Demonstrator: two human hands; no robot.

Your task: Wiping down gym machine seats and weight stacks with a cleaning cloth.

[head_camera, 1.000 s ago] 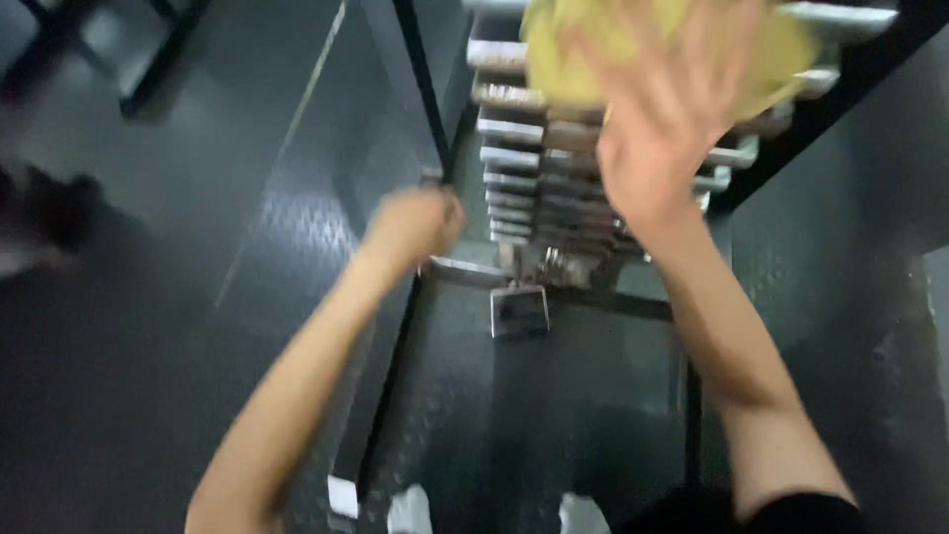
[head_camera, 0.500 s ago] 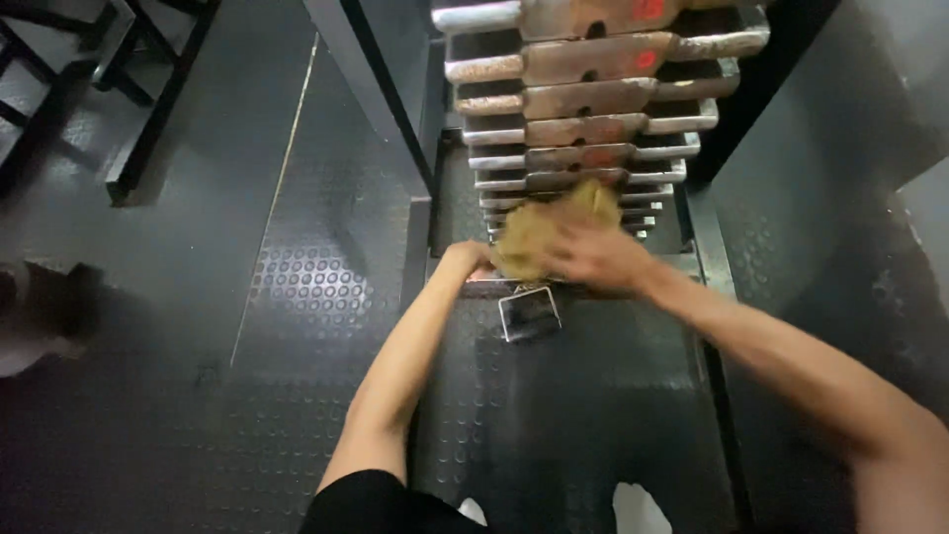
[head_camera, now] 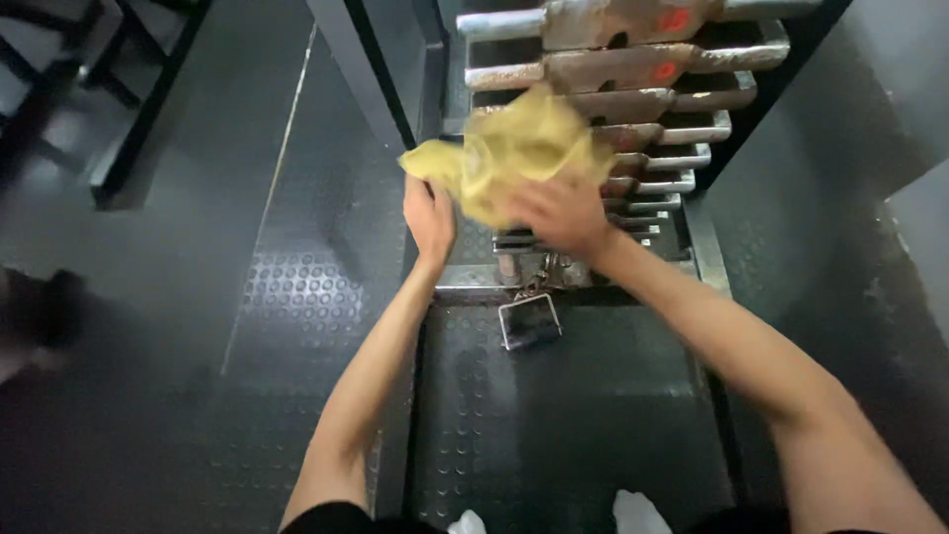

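Far left, a dark metal frame stands on the floor, blurred, well apart from the work. Next to it runs black rubber flooring with raised round studs, a pale line crossing it at a slant. A dark upright post of the weight machine rises beside the stack. The left hand is raised just left of the stack, fingers curled shut on the left corner of a yellow cloth; the forearm comes up from the bottom edge. The cloth is crumpled and spread across the front of the weight stack, covering the middle plates on their left half. The stack is a column of grey metal plates, rusty and worn, with red marks on the upper ones; the lower plates show below the cloth. The right hand presses flat on the lower right part of the cloth, fingers spread wide, palm toward the plates, cloth bunched under the fingertips. Both hands touch the cloth; they sit near each other, cloth between them. Below the stack a small shiny metal bracket lies on the studded base plate of the machine, just under the right wrist. At the bottom edge two white shoe tips show. Right of the stack a dark frame rail runs down, then more dark floor.
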